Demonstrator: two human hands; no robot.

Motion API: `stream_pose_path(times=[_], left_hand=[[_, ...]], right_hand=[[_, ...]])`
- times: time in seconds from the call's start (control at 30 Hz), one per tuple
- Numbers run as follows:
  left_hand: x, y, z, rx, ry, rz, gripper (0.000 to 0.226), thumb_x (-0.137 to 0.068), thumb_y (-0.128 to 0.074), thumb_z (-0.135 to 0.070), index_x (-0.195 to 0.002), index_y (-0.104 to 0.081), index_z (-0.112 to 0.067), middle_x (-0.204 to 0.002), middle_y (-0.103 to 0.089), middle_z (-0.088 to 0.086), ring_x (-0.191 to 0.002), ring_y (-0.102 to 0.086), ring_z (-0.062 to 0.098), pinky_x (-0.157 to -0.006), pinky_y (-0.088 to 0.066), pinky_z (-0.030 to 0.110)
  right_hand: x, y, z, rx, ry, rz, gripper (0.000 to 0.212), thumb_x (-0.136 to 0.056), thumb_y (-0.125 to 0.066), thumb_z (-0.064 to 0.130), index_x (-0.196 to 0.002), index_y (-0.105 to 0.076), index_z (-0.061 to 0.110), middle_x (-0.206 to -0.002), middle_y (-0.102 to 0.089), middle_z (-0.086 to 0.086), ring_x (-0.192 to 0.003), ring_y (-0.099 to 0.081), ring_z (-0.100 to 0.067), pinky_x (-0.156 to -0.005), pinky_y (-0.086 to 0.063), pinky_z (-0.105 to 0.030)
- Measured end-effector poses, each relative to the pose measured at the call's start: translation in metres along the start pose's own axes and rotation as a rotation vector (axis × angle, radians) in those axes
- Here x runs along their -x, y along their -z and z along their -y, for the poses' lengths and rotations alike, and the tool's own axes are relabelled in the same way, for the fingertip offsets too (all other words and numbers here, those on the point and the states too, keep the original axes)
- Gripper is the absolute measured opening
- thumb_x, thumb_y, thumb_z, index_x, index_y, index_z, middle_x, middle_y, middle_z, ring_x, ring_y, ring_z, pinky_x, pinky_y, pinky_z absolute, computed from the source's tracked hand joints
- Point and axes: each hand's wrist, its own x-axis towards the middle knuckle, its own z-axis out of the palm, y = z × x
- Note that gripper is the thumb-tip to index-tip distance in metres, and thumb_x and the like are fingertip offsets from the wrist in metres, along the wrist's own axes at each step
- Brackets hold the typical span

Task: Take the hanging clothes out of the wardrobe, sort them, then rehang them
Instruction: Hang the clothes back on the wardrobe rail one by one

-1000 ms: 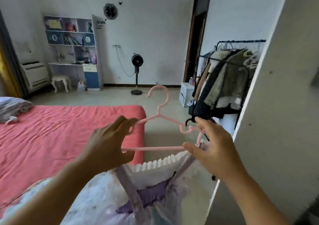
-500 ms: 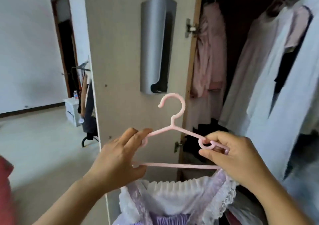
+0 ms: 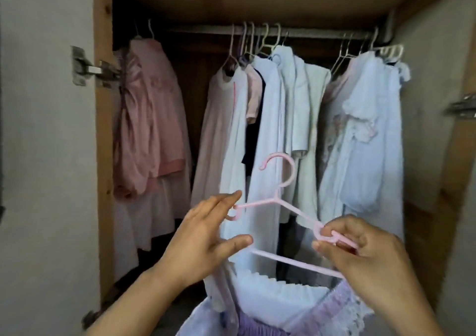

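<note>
A person stands facing an open wardrobe (image 3: pixel 103 135), holding a pink hanger (image 3: pixel 279 201) in front of the clothes with both hands. The left hand (image 3: pixel 206 243) holds the hanger's left end, the fingers only loosely bent and the thumb pressed beneath against the lower bar. The right hand (image 3: pixel 365 256) pinches the right end between thumb and curled fingers, close to the small loop on that shoulder. The hanger tilts, its left end higher than its right, its hook pointing up towards the rail (image 3: pixel 309 33). A white and lilac dress (image 3: pixel 283 307) with a pleated top edge and lace trim hangs from it, low in the frame. Behind, a pink garment (image 3: pixel 152 119) hangs alone at the left of the rail, while white and pale blue clothes (image 3: pixel 283 119) crowd its middle and right. A metal hinge (image 3: pixel 86 68) joins the open left door to the wooden frame.
</note>
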Motion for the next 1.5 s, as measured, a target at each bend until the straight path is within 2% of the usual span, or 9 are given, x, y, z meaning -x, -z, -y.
stream_pose_path(times=[0.1, 0.2, 0.27, 0.4, 0.73, 0.97, 1.23, 1.37, 1.5], left_hand=[[-0.042, -0.03, -0.004, 0.17, -0.018, -0.024, 0.069, -0.078, -0.041, -0.074, -0.138, -0.034, -0.04, -0.13, -0.039, -0.025, -0.117, -0.04, -0.01, -0.096, -0.028, 0.003], [-0.088, -0.051, -0.009, 0.265, -0.083, -0.03, 0.066, -0.08, -0.041, -0.066, -0.138, -0.039, -0.035, -0.132, -0.039, -0.024, -0.12, -0.04, -0.006, -0.1, -0.037, 0.015], [-0.117, -0.058, -0.015, 0.298, -0.142, -0.036, 0.068, -0.082, -0.04, -0.065, -0.141, -0.036, -0.032, -0.135, -0.035, -0.023, -0.126, -0.033, -0.007, -0.103, -0.034, 0.014], [-0.178, -0.07, -0.017, 0.465, -0.2, 0.016, 0.058, -0.091, -0.045, -0.05, -0.144, -0.029, -0.033, -0.137, -0.032, -0.024, -0.12, -0.025, -0.017, -0.091, -0.015, -0.008], [-0.291, -0.129, -0.01, 0.662, -0.197, 0.044, 0.044, -0.099, -0.044, -0.025, -0.142, -0.036, -0.02, -0.148, -0.035, -0.004, -0.135, -0.033, 0.009, -0.105, -0.025, 0.017], [-0.368, -0.124, -0.018, 0.259, -0.414, -0.314, 0.043, -0.093, -0.048, -0.009, -0.136, -0.047, -0.011, -0.15, -0.035, 0.007, -0.143, -0.02, 0.025, -0.115, -0.012, 0.038], [-0.436, -0.102, -0.012, -0.081, -0.42, -0.136, 0.049, -0.098, -0.04, -0.03, -0.145, -0.029, -0.022, -0.15, -0.035, 0.001, -0.144, -0.018, 0.018, -0.116, 0.003, 0.039], [-0.432, -0.091, 0.013, -0.206, -0.416, -0.212, 0.043, -0.093, -0.039, -0.045, -0.127, -0.054, -0.023, -0.122, -0.06, 0.002, -0.117, -0.051, 0.022, -0.111, -0.014, 0.035], [-0.421, -0.075, 0.041, -0.274, -0.423, -0.38, 0.048, -0.081, -0.04, -0.053, -0.089, -0.07, -0.016, -0.08, -0.068, 0.006, -0.08, -0.062, 0.029, -0.084, -0.042, 0.037]], right_hand=[[-0.012, 0.018, -0.006, 0.121, -0.046, -0.136, 0.031, -0.065, -0.083, 0.027, -0.081, -0.061, 0.043, -0.064, -0.064, 0.022, -0.062, -0.06, -0.004, -0.059, -0.044, -0.017], [-0.023, 0.035, -0.004, 0.198, -0.092, -0.242, 0.029, -0.063, -0.086, 0.022, -0.066, -0.06, 0.035, -0.055, -0.062, 0.015, -0.061, -0.06, 0.001, -0.053, -0.041, -0.004], [-0.03, 0.046, 0.003, 0.283, -0.113, -0.276, 0.029, -0.061, -0.087, 0.023, -0.064, -0.06, 0.036, -0.062, -0.063, 0.023, -0.061, -0.06, 0.004, -0.052, -0.045, -0.011], [-0.05, 0.06, 0.021, 0.468, -0.166, -0.361, 0.023, -0.063, -0.084, 0.026, -0.065, -0.063, 0.033, -0.058, -0.065, 0.012, -0.057, -0.062, -0.006, -0.056, -0.051, -0.03], [-0.089, 0.075, 0.043, 0.749, -0.312, -0.562, 0.022, -0.065, -0.083, 0.031, -0.064, -0.061, 0.034, -0.062, -0.063, 0.014, -0.064, -0.06, -0.012, -0.061, -0.052, -0.034], [-0.122, 0.081, 0.039, 0.754, -0.311, -0.588, 0.022, -0.067, -0.082, 0.028, -0.064, -0.06, 0.032, -0.064, -0.063, 0.015, -0.065, -0.058, -0.008, -0.057, -0.047, -0.028], [-0.167, 0.095, 0.028, 0.783, -0.2, -0.645, 0.024, -0.065, -0.081, 0.026, -0.064, -0.057, 0.029, -0.065, -0.062, 0.01, -0.066, -0.059, -0.015, -0.059, -0.047, -0.028], [-0.185, 0.097, 0.024, 0.834, -0.173, -0.644, 0.02, -0.067, -0.077, 0.028, -0.069, -0.057, 0.032, -0.072, -0.065, 0.009, -0.073, -0.06, -0.02, -0.061, -0.044, -0.028], [-0.211, 0.096, 0.028, 0.831, -0.091, -0.669, 0.018, -0.066, -0.077, 0.028, -0.074, -0.06, 0.028, -0.073, -0.065, 0.007, -0.075, -0.061, -0.023, -0.062, -0.048, -0.03]])
